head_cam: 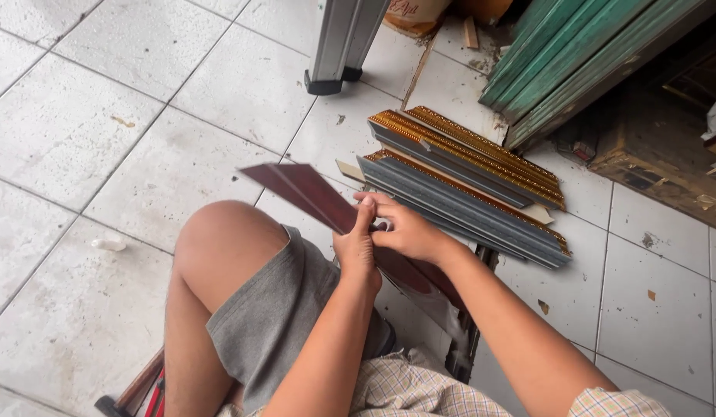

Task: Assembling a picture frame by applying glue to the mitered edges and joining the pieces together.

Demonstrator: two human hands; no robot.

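Above the bent knee | dark maroon moulded frame strip [312, 197] slanting up-left, clear of the floor | left hand [356, 251] grip clenched on its near edge, right hand [408, 232] grip pinching beside | best held steady, fingers off the glossy face | gold-trimmed grey moulding strips [466, 181] stacked just beyond on white tiled floor [103, 116]

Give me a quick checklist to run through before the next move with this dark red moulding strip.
1. Left hand on the dark red moulding strip: ok, thumb pressed on its face.
2. Right hand on the same strip: ok, fingers curled over it.
3. Strip's far end off the tiled floor: ok, raised above the knee.
4. Stack of gold-edged grey mouldings apart from the strip: cannot tell, they overlap in view.
5. Strip's near end: cannot tell, hidden by the arms.
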